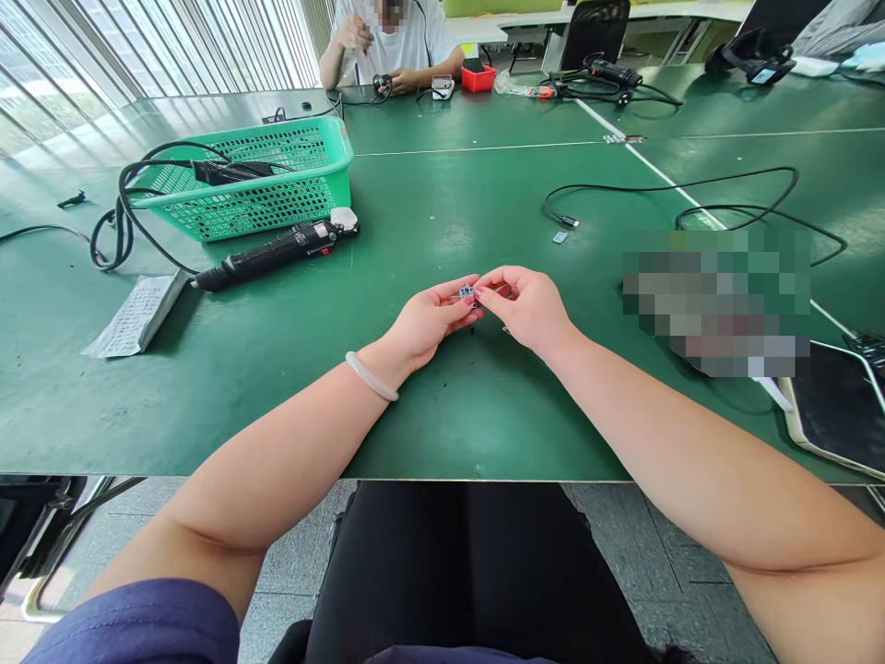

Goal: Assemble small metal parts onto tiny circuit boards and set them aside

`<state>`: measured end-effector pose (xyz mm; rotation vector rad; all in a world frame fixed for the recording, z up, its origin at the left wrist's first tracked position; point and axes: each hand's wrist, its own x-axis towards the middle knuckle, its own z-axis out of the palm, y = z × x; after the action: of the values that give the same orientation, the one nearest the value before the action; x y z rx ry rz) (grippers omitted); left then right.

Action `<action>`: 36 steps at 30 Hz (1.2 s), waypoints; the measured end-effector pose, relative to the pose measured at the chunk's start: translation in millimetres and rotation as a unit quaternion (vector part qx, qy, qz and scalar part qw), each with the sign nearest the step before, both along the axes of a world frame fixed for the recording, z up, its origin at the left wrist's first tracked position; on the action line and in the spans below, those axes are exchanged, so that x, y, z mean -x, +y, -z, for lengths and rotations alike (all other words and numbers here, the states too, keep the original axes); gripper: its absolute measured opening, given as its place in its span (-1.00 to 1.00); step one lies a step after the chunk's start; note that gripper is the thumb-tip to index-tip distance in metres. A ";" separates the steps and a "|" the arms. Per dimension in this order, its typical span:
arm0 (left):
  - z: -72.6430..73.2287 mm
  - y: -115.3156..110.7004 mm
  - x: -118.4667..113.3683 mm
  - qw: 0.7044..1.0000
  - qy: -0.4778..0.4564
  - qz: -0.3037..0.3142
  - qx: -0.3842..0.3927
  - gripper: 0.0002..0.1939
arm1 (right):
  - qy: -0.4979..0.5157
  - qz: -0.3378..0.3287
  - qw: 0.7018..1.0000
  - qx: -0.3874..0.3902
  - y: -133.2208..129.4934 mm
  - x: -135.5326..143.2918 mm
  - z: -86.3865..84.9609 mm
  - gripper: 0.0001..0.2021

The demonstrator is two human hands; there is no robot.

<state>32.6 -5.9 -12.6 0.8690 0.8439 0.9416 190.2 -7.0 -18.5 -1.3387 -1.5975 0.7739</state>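
Over the middle of the green table (290, 387), my two hands meet at a small dark-and-silver part (466, 292), perhaps electronic; its kind is too small to tell. My left hand (427, 323), with a pale bangle at the wrist, pinches the part between thumb and fingers. From the other side, my right hand (531, 309) has its thumb and fingertips closed against the part's right edge. A tiny bit of something pale shows below the right fingers. Fingers hide most of the part.
Left stand a green basket (277, 198), a black electric screwdriver (277, 254) and a written-on paper pad (138, 314). Right lie a cable (691, 184), a small chip-like piece (560, 237) and a phone (840, 406). Across the table sits a person (401, 46) beside a red box (477, 77).
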 end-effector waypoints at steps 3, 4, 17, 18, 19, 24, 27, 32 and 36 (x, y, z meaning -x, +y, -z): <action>-0.6 -0.4 -0.1 1.000 0.012 0.000 -0.006 -0.73 | -0.008 -0.005 1.000 -0.003 -0.3 0.7 -0.1 -0.86; -0.8 -0.3 -0.1 1.000 0.015 0.000 -0.006 -0.73 | -0.007 -0.009 1.000 -0.005 -0.5 0.7 -0.4 -0.86; 0.5 0.0 0.0 1.000 0.016 0.012 -0.008 -0.71 | -0.019 -0.051 0.998 -0.015 5.1 -8.4 1.6 -0.89; 0.5 -0.4 0.1 1.000 0.014 0.014 -0.013 -0.70 | -0.019 -0.051 0.998 -0.018 5.7 -8.8 1.7 -0.89; 0.4 -0.7 0.3 1.000 0.014 0.016 -0.017 -0.68 | -0.019 -0.052 0.998 -0.023 6.1 -9.2 1.8 -0.90; -0.6 -0.5 1.1 0.999 0.021 0.022 -0.028 -0.57 | -0.014 -0.070 0.996 -0.044 7.9 -11.7 3.1 -0.92; -1.8 -0.2 1.0 0.999 0.030 0.023 -0.021 -0.62 | -0.008 -0.083 0.995 -0.058 8.8 -13.5 4.7 -0.92; -2.4 -0.3 1.2 0.999 0.039 0.027 -0.027 -0.69 | -0.009 -0.069 0.993 -0.095 9.0 -12.6 5.0 -0.93; -3.1 -0.5 0.9 0.998 0.043 0.030 -0.025 -0.73 | 0.006 -0.067 0.993 -0.101 7.2 -10.8 1.9 -0.93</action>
<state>31.7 -6.4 -9.5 0.9782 0.8659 0.8815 200.9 0.2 -20.4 -1.0902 -1.7211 0.6786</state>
